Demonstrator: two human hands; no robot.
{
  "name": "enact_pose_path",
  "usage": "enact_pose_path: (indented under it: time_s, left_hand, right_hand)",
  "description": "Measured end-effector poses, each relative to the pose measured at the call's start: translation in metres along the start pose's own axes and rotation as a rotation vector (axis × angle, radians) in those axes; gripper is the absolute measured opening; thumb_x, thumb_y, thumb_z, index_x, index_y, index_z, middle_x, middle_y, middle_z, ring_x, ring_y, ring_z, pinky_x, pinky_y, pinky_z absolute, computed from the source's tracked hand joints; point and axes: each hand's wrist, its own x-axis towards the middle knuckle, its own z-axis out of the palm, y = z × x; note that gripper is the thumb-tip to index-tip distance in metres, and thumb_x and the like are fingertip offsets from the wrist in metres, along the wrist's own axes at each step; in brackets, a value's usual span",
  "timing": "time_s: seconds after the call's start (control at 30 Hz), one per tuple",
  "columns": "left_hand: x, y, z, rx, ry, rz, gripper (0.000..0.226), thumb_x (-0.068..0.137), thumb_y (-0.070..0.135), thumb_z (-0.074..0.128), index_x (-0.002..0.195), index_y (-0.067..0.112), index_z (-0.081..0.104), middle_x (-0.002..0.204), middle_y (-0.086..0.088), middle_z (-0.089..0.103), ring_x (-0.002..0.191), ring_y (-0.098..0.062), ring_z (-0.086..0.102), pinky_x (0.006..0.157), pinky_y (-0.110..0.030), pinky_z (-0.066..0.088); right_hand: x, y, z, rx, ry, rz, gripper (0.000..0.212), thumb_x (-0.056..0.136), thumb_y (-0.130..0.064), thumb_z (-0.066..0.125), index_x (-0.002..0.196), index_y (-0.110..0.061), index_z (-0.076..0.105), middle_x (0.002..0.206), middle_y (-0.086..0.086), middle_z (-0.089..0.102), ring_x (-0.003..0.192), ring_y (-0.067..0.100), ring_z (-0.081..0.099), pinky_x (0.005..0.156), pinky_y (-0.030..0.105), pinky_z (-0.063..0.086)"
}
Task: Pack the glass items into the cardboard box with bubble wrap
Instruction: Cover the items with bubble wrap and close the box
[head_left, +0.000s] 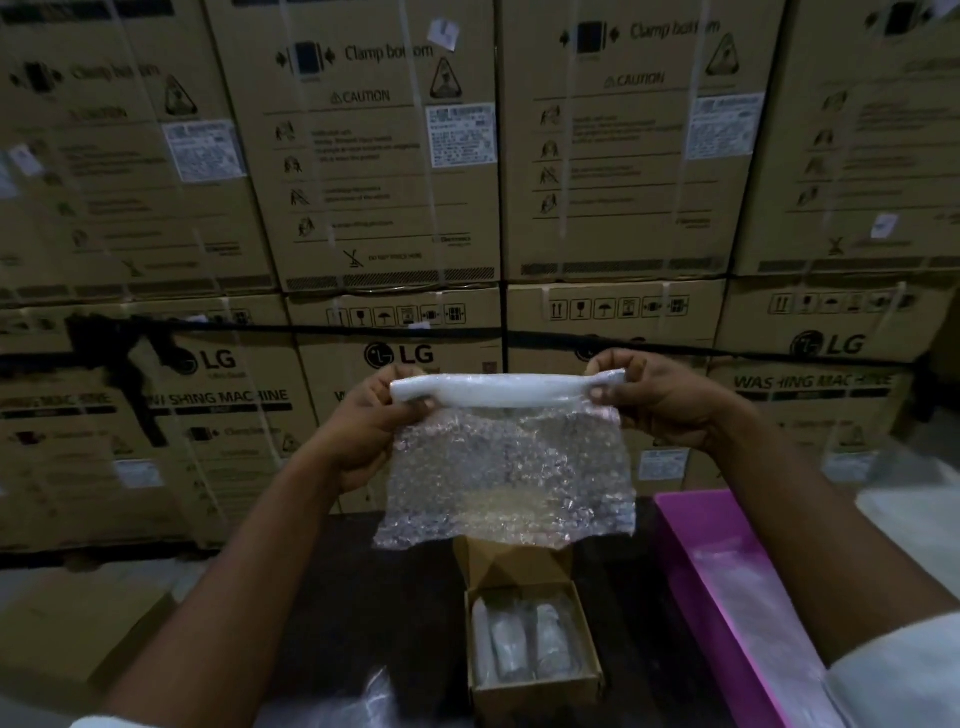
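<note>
Both hands raised above the counter (395, 597), holding bubble wrap (506, 467) between them. Left hand (371, 418) curled round the left end of the rolled upper part of the wrap, thumb tip visible on the near side. Right hand (652, 397) pinching the right end of the same roll, thumb on the near side, fingers hooked over the top. Roll (498, 391) held level, white and opaque; the unrolled portion hanging straight down from it as a clear sheet, lower edge ragged, free of the counter. Whether a glass item lay inside the roll: could not be told. Small cardboard box (535, 686) seen directly beneath the hanging sheet, standing on the dark counter toward its near edge, lid flap (511, 564) raised at the far side. Inside the box, wrapped glass items (524, 647) lying side by side lengthwise; exact count not clear through the wrapping. Pink tray (691, 545) noted just right of the box, running along the right side of the counter from far to near, with clear plastic material in it. Beyond the far edge of the counter, a wall of stacked washing machine cartons (363, 156), strapped and film-wrapped. White sleeve (904, 680) visible at the right forearm.
</note>
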Motion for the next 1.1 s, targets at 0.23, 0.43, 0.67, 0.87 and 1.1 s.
enact_pose_path:
  time_s: [0.23, 0.43, 0.67, 0.87, 1.1]
  left_hand:
    - [-0.007, 0.007, -0.002, -0.216, -0.085, -0.025, 0.022, 0.078, 0.003, 0.042, 0.074, 0.005, 0.063, 0.078, -0.006, 0.073, 0.067, -0.014, 0.069, 0.054, -0.022, 0.054]
    - [0.003, 0.003, -0.007, -0.128, -0.005, -0.028, 0.015, 0.077, 0.001, 0.065, 0.086, 0.011, 0.059, 0.082, -0.002, 0.067, 0.065, -0.01, 0.066, 0.053, -0.018, 0.053]
    - [0.004, 0.002, -0.007, -0.101, 0.018, -0.043, 0.043, 0.068, -0.008, 0.068, 0.106, 0.01, 0.062, 0.1, -0.008, 0.07, 0.087, -0.02, 0.069, 0.075, -0.028, 0.06]
    - [0.002, 0.003, -0.005, 0.027, 0.02, -0.032, 0.03, 0.074, -0.009, 0.065, 0.097, 0.009, 0.061, 0.094, -0.007, 0.069, 0.091, -0.025, 0.067, 0.08, -0.039, 0.057]
    - [0.006, 0.0, -0.002, -0.032, -0.022, 0.008, 0.031, 0.086, -0.011, 0.055, 0.101, 0.014, 0.063, 0.099, -0.006, 0.066, 0.081, -0.019, 0.067, 0.066, -0.031, 0.06]
  right_hand:
    - [-0.009, -0.008, -0.005, 0.094, -0.065, -0.071, 0.035, 0.067, -0.025, 0.073, 0.092, 0.0, 0.071, 0.119, 0.022, 0.06, 0.093, 0.025, 0.063, 0.069, 0.026, 0.057]
    - [-0.008, -0.015, 0.006, -0.185, 0.128, -0.11, 0.015, 0.084, -0.003, 0.061, 0.099, 0.0, 0.064, 0.114, 0.014, 0.062, 0.096, 0.021, 0.064, 0.071, 0.022, 0.055]
    - [-0.008, -0.015, 0.005, -0.259, 0.13, -0.034, 0.042, 0.078, 0.003, 0.068, 0.117, -0.01, 0.063, 0.12, 0.01, 0.06, 0.101, 0.024, 0.066, 0.077, 0.029, 0.057]
    - [-0.007, -0.01, 0.004, -0.404, 0.059, 0.079, 0.028, 0.079, -0.007, 0.068, 0.106, -0.003, 0.063, 0.113, 0.014, 0.061, 0.097, 0.025, 0.061, 0.076, 0.032, 0.055]
    - [-0.004, -0.002, -0.001, 0.059, -0.14, -0.01, 0.024, 0.08, -0.009, 0.067, 0.103, -0.009, 0.059, 0.102, 0.013, 0.063, 0.087, 0.025, 0.063, 0.069, 0.03, 0.058]
